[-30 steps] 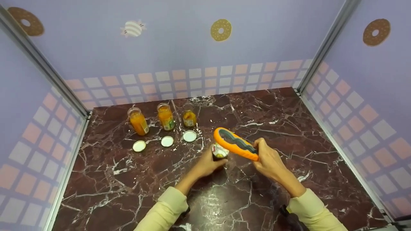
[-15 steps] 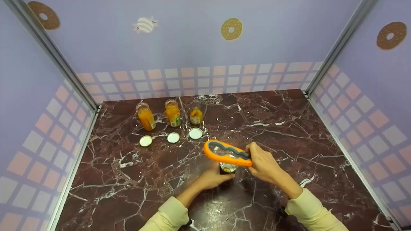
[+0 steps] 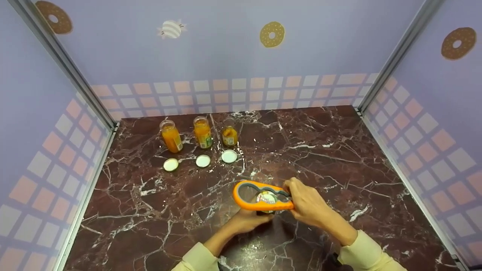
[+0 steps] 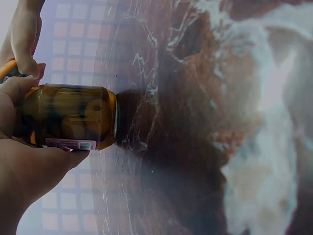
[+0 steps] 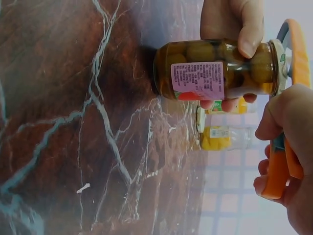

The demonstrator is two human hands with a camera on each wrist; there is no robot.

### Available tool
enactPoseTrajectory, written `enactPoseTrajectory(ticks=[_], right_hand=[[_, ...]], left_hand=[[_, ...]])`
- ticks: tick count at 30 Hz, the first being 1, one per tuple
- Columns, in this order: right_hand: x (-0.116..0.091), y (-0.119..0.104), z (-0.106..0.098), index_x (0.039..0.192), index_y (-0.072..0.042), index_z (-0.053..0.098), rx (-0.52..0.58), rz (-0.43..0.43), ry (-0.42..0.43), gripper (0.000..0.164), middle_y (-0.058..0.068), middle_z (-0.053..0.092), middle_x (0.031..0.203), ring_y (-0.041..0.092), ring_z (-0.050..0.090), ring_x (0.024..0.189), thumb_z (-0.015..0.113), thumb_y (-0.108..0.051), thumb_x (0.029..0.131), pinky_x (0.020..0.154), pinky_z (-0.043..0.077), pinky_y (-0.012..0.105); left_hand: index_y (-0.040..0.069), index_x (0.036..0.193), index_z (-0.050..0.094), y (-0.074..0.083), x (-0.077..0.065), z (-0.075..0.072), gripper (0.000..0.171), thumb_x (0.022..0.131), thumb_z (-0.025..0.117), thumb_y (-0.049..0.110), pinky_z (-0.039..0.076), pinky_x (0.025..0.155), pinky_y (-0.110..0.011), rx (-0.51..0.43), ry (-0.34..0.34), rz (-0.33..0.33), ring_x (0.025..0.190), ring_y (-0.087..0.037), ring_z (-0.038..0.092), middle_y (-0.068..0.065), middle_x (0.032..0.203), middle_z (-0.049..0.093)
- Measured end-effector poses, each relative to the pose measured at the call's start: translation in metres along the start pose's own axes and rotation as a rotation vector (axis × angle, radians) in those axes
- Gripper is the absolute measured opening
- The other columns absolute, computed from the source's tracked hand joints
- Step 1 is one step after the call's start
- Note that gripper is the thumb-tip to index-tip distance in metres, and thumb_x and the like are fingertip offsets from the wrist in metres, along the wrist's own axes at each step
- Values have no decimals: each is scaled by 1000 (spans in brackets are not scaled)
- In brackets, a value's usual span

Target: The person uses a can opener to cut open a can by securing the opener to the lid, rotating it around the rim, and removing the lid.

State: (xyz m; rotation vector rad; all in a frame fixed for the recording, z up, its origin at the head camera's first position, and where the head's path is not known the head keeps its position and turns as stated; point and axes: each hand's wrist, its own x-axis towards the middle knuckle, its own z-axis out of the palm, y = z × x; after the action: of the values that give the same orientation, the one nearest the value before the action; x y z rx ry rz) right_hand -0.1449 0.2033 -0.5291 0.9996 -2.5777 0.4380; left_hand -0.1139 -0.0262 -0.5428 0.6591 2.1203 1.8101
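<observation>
My left hand (image 3: 244, 222) grips a glass jar (image 5: 195, 56) round its side, near the table's front middle. Whole round pieces show in dark liquid behind the glass, and a pink label (image 5: 198, 81) is on its side. Its pale printed lid (image 3: 267, 197) is on top. In my right hand (image 3: 308, 201) I hold an orange jar opener (image 3: 258, 206) by its handles. The grey toothed inner edges lie around and just over the lid in the head view. In the right wrist view, the opener's loop stands beside the lid end of the jar.
Three lidless jars stand at the back left: two with orange contents (image 3: 171, 139) (image 3: 202, 135) and a shorter one with yellow pieces (image 3: 229, 136). Three loose lids (image 3: 171, 165) (image 3: 203, 161) (image 3: 229, 156) lie in front of them. Patterned walls (image 3: 226, 49) enclose the marbled table (image 3: 150, 210).
The jar opener has come down and toward me, from above the jar to around its lid. My left hand has drawn the jar nearer. The head view has shifted slightly.
</observation>
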Motion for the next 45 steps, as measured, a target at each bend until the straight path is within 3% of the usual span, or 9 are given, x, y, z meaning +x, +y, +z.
enactPoseTrajectory(ticks=[5,10,15,21,25,30,35,39,45], right_hand=[[0,-3,-4,100,-10,45,-25,-75,2,38,0,45,94,14,48,66,62,-7,66,52,48,31],[0,-10,-8,89,-10,47,-125,-198,-37,15,6,48,101,16,48,67,58,-12,79,50,47,31],[-2,-17,-11,85,-10,47,-167,-240,-79,25,13,47,111,22,52,73,63,-29,84,56,50,35],[3,-33,-21,83,-13,54,-235,-171,-214,21,17,44,119,29,52,85,70,-25,78,66,47,41],[10,-46,-29,78,-16,57,-267,-77,-305,21,15,45,115,30,48,91,76,-23,71,66,39,42],[10,-54,-30,77,-15,57,-296,7,-345,25,15,45,118,32,45,106,80,-21,67,73,39,50],[6,-54,-23,78,-12,55,-271,56,-344,28,18,38,136,36,36,126,80,-12,65,84,38,59],[3,-54,-20,78,-12,55,-277,91,-368,28,19,35,140,37,30,131,78,-3,65,89,35,64],[3,-56,-19,76,-10,57,-297,122,-365,29,20,38,136,39,34,127,81,-5,61,83,38,67]], left_hand=[[4,131,42,1,0,-3,56,82,67,1,39,98,-27,-13,-22,0,114,-15,50,-3,123,53],[6,129,45,-8,2,-2,51,83,66,2,38,99,-28,27,-25,74,114,-14,49,-1,123,53],[8,131,46,-25,2,1,52,84,67,14,35,102,-28,128,5,59,118,-13,46,-1,128,50],[3,129,53,-25,1,-2,46,88,65,20,33,104,-31,262,-41,17,121,-19,44,-10,131,49],[7,129,55,-24,1,-5,43,90,62,23,33,104,-32,304,-95,-25,123,-20,43,-10,132,49],[6,129,55,-29,-1,-3,44,91,61,28,34,103,-32,300,-108,-65,122,-21,44,-11,132,50],[6,131,53,-31,0,-1,45,91,60,24,31,105,-33,269,-115,-52,125,-23,41,-12,135,47],[6,130,54,-31,0,0,45,90,62,25,33,104,-32,274,-108,-66,124,-22,43,-12,133,49],[-4,127,51,-30,0,0,45,86,64,11,31,105,-31,218,-63,34,121,-24,44,-16,130,49]])
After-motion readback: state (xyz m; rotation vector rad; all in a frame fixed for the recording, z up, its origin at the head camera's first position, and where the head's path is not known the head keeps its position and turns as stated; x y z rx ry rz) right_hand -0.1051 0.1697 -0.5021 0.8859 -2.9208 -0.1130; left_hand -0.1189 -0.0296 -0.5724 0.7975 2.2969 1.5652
